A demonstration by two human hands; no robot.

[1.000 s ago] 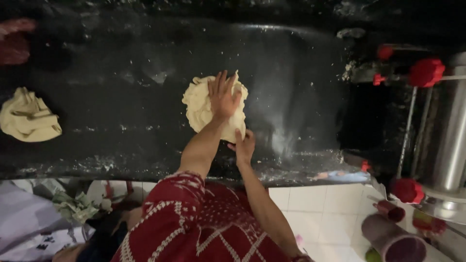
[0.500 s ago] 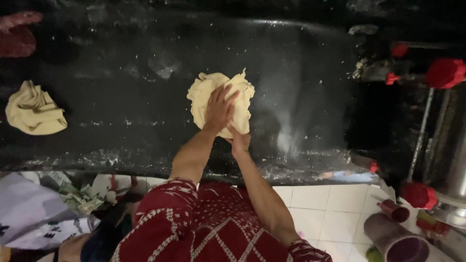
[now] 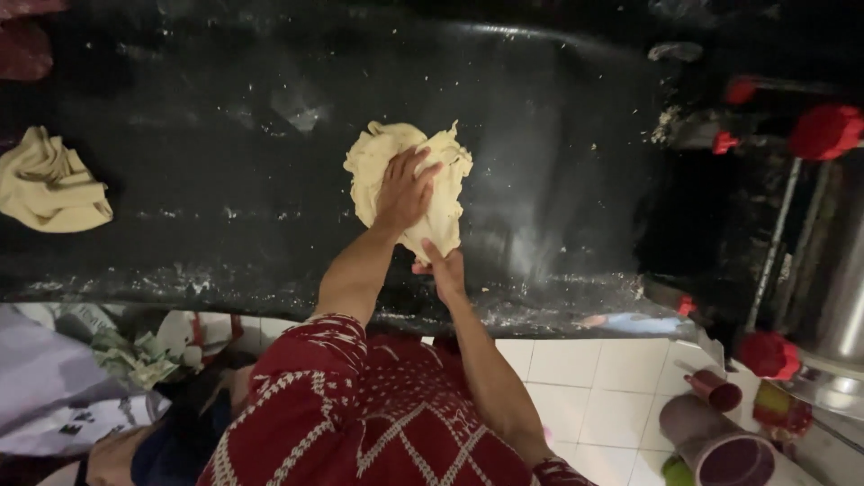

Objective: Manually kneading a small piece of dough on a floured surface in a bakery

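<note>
1. A pale, rumpled sheet of dough lies near the middle of a dark, flour-dusted worktop.
2. The left hand lies flat on top of the dough, fingers spread and pressing down, not closed around anything.
3. The right hand meets the dough's near edge from below, fingers extended against it; whether it pinches the edge cannot be told.
4. A second, crumpled lump of dough sits well apart at the worktop's left end.
5. To the right stands a metal machine with red knobs.
6. A purple cup stands on the white tiled floor.
</note>
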